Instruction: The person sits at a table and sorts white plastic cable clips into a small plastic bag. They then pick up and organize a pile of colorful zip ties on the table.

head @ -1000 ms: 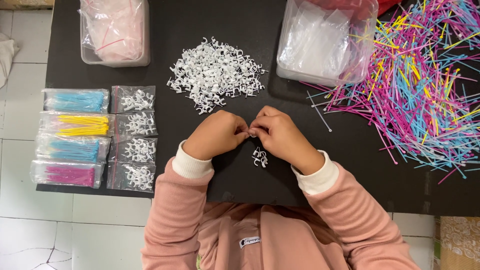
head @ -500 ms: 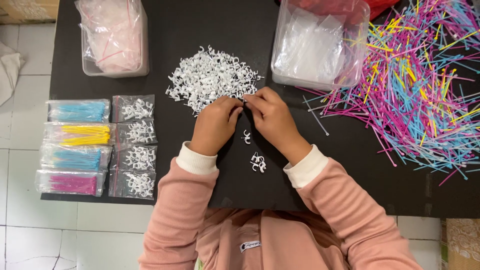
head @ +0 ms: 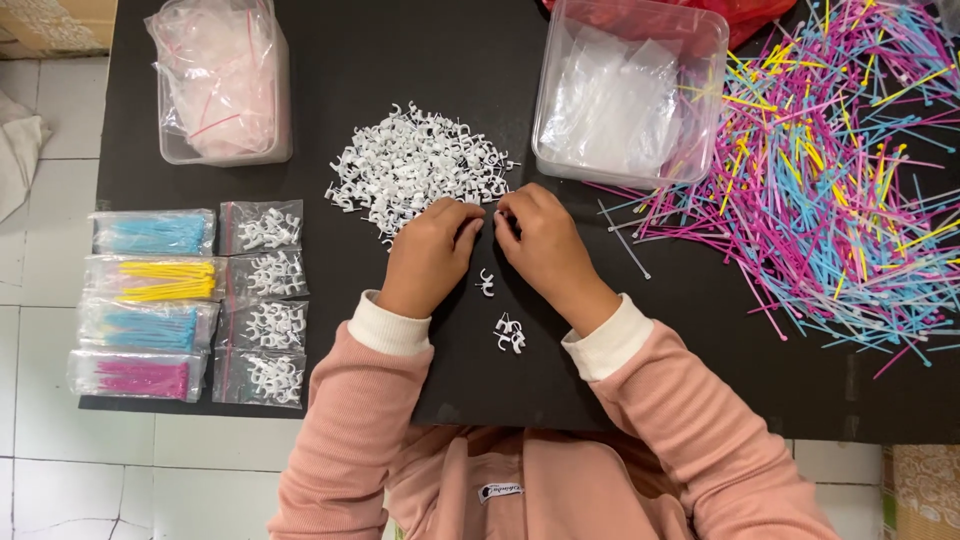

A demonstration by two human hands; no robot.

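1. Underneath everything lies a matte black worktop (head: pixel 400 60), and pale square floor tiles (head: pixel 40 470) show past its left and near edges.
2. At the middle of the worktop sits a loose heap of small white plastic cable clips (head: pixel 415 165); both hands work at its near edge.
3. The left hand (head: pixel 430 255) rests knuckles up with its fingers curled at the heap's near rim. Its grip is narrow, and whether it pinches a clip cannot be told.
4. The right hand (head: pixel 545 245) lies just beside it, fingertips turned toward the left hand. Its grip is also narrow, with what looks like a small white piece at the fingertips, though that is too small to be sure.
5. A single white clip (head: pixel 486 283) lies between the wrists, and a little cluster of white clips (head: pixel 510 335) lies nearer the body.
6. Along the left edge, four clear bags of coloured cable ties (head: pixel 150 300) lie in a column, each just beside one of four small clear bags of white clips (head: pixel 265 300).
7. A clear plastic tub of crumpled bags (head: pixel 225 80) stands at the far left. A second clear tub of flat bags (head: pixel 630 95) stands far right of the heap.
8. A wide spread of loose pink, blue and yellow cable ties (head: pixel 830 190) covers the right side.
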